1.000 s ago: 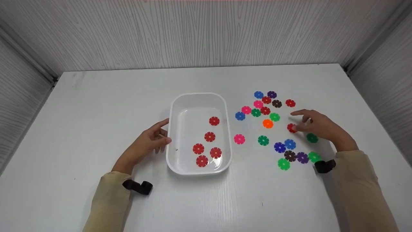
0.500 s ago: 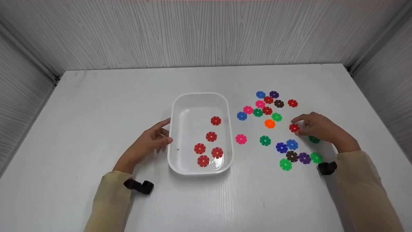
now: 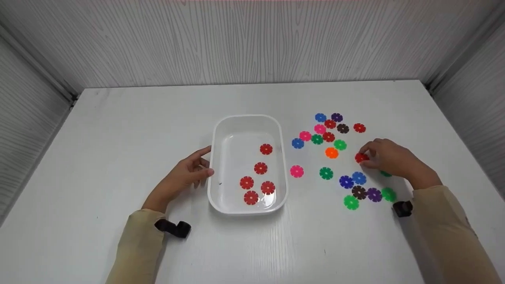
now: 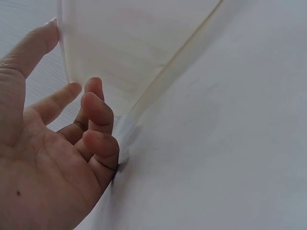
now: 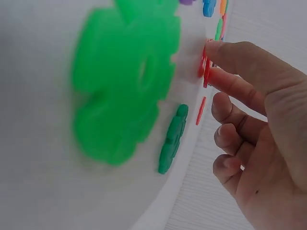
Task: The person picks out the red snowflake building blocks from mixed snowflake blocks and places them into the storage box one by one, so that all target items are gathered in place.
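Observation:
In the head view my left hand (image 3: 179,177) is at the left side of a white tray (image 3: 247,211), thumb and index fingertips touching its rim. The left wrist view has its other fingers loosely bent beside the tray wall (image 4: 110,52). Several red notched plastic discs (image 3: 260,168) lie in the tray. On the right, my right hand (image 3: 390,157) pinches a red notched disc (image 3: 361,157) between thumb and index finger at the table surface. A dark green disc (image 3: 386,173) is partly hidden under that hand; the right wrist view shows it near the fingers.
Loose notched discs in several colours lie right of the tray: a pink disc (image 3: 297,171), an orange disc (image 3: 331,153), a bright green disc (image 3: 351,202) and a red disc (image 3: 359,127) among them. Panels (image 3: 252,43) enclose the white table (image 3: 138,114) at back and sides.
My right index finger has drawn in toward the thumb, and both fingertips have come onto the red disc. The left hand still touches the tray; the whole view has shifted slightly.

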Demonstrator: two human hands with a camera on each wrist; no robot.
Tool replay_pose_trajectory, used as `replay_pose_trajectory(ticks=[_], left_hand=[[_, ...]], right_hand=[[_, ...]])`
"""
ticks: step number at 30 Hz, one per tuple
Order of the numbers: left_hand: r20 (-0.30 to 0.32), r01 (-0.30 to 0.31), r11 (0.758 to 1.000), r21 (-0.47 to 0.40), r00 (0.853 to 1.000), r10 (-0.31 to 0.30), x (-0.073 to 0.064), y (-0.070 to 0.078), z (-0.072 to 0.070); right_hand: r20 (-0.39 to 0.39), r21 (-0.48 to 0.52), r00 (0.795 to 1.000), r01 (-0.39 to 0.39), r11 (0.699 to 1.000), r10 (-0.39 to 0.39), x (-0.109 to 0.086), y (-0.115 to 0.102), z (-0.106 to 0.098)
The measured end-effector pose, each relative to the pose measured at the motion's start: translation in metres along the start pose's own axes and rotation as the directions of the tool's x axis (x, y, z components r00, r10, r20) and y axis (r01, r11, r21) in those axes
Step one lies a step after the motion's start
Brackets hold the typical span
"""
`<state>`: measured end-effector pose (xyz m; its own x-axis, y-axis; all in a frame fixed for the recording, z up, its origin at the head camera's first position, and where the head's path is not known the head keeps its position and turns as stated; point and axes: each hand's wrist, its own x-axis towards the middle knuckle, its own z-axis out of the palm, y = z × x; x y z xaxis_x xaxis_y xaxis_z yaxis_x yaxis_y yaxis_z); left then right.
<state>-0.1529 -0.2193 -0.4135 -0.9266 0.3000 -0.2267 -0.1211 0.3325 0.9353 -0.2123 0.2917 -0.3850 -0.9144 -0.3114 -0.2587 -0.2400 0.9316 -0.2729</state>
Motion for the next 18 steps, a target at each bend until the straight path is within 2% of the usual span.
replay_pose_trajectory(ticks=[5,10,18], left_hand=[[-0.006,0.001,1.0,0.009,1.0,-0.001,0.0,0.001,0.001],[-0.004,-0.004,1.0,0.021,1.0,0.004,0.001,0.0,0.0],[0.002,-0.011,1.0,0.017,1.0,0.011,0.002,-0.002,0.0]], right_hand=[[-0.041,0.038,0.999,-0.003,0.999,0.005,-0.002,-0.005,-0.006],[-0.082,0.025,0.996,0.036,0.999,-0.034,-0.002,-0.016,-0.011],[-0.116,0.108,0.989,0.102,0.989,-0.089,-0.004,-0.054,-0.013]])
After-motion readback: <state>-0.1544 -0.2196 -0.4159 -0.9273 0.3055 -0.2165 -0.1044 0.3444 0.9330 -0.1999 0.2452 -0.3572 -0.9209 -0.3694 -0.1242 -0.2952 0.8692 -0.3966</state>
